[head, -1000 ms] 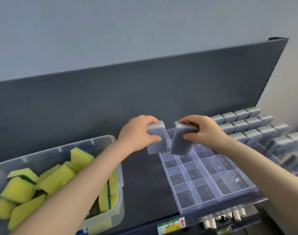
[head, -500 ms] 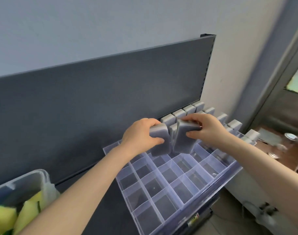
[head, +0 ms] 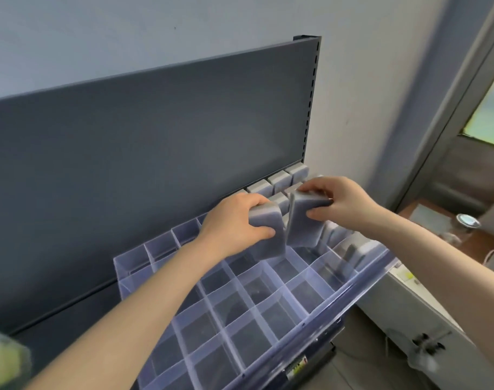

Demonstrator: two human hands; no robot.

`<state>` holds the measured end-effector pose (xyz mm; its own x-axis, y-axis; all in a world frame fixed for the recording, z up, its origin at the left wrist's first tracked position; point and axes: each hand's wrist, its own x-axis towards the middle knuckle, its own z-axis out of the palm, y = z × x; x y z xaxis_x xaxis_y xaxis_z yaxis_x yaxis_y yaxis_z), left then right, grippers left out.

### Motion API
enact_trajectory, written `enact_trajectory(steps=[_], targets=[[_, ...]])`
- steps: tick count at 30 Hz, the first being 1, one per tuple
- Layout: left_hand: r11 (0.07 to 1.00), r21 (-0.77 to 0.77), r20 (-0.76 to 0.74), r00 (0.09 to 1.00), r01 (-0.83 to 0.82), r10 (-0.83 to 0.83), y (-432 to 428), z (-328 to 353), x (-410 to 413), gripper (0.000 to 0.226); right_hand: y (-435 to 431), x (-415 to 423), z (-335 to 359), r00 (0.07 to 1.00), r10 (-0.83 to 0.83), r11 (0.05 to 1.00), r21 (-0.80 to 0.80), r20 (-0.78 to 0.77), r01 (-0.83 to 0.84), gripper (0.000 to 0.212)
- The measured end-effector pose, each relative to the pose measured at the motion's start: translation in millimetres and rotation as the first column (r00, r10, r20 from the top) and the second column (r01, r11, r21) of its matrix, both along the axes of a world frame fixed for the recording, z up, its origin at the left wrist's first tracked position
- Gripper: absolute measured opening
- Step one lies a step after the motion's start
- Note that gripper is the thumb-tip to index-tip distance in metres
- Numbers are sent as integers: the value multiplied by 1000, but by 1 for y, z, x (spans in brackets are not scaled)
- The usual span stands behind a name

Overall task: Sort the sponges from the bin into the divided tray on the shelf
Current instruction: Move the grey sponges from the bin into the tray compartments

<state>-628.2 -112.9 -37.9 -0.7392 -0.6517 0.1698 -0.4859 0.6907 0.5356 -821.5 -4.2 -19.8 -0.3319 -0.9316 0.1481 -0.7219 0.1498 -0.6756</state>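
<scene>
Shop: slotted dark shelf back panel (head: pixel 155 170) and shelf-edge label (head: pixel 296 367).

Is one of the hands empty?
No, the left hand grips a grey sponge and the right hand grips a second grey sponge.

The left hand (head: pixel 234 220) and left forearm (head: pixel 144 299), reaching from the centre to the lower left of the frame, are bare. The right hand (head: pixel 344 201) and right forearm (head: pixel 437 254), toward the right edge, are likewise bare skin all the way to the frame's border.
</scene>
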Motion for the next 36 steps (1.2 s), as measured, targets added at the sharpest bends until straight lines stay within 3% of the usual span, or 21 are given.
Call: enact_trajectory(steps=[10,18,23,36], targets=[[969,29,84,966,-247,243,22,-4,-25,36,-18,-63,-12,948,317,945,89,-29,-314,45],[918,89,82,922,-386,379,52,-32,-36,47,-26,-74,-33,869,493,865,137,-47,-483,46],[883,35,39,883,-468,467,69,-46,-43,46,-24,-74,-49,838,527,848,162,-144,-506,50],[885,3,-54,884,-465,464,84,-58,-47,44,-24,-77,-61,778,558,830,191,-287,-525,49]])
